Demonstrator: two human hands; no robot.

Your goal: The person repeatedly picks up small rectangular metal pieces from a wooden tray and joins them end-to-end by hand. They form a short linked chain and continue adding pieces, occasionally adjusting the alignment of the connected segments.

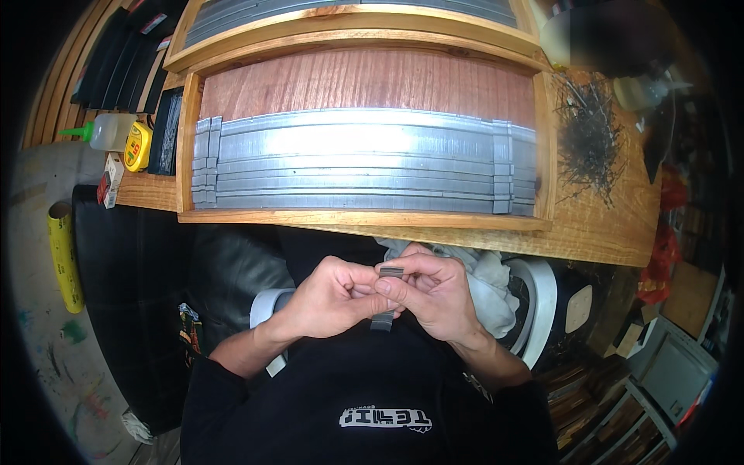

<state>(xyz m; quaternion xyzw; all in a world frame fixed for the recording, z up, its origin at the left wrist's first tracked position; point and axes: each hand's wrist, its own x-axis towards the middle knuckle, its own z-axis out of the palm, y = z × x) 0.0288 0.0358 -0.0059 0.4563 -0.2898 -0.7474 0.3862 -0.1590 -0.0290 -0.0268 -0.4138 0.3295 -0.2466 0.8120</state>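
Note:
In front of my chest, my left hand (335, 298) and my right hand (435, 293) meet around a short bundle of dark grey strips (380, 321). Both hands are closed, thumbs and fingertips pinching the bundle. Its upper end shows between the fingertips and its lower end sticks out below them; the middle is hidden by my fingers. Just beyond my hands, a shallow wooden tray (364, 218) lies on the table. Long grey metallic strips (356, 167) fill its near part in rows, with short grey pieces (502, 167) set near both ends.
A second wooden tray (349, 15) sits behind the first. On the table's right lies a tangled heap of thin dark wire-like pieces (589, 139), near a clear bottle (645, 91). At left are a green-tipped bottle (113, 132), a yellow container (139, 146) and black cases (116, 66).

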